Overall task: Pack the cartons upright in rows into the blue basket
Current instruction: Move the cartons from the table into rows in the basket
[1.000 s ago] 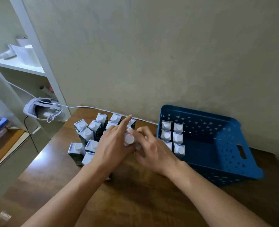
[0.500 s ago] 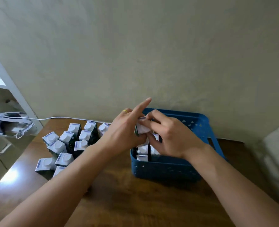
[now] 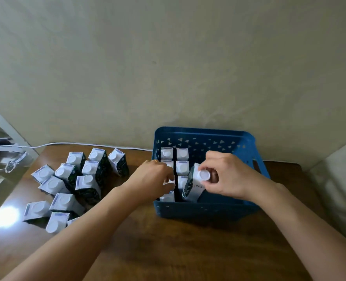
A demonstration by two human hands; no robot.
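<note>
The blue basket [image 3: 206, 209] stands on the wooden table against the wall. Several white-topped cartons [image 3: 182, 166] stand upright in two rows along its left side. My right hand [image 3: 226, 177] grips a tilted carton [image 3: 194, 184] by its top and white cap, inside the basket just right of those rows. My left hand [image 3: 153, 179] reaches over the basket's left wall and pinches the top of a carton [image 3: 170, 181] in the left row. Several more cartons [image 3: 86, 180] stand loosely grouped on the table to the left.
The wooden table [image 3: 188, 250] ends at a plain wall behind the basket. A white cable [image 3: 66, 144] runs along the table's back edge to a grey headset-like device [image 3: 3, 155] at the far left. A wall corner juts in on the right.
Both hands carried cartons from the group on the table across to the basket. They were raised above its front a moment ago and now sit lowered inside it.
</note>
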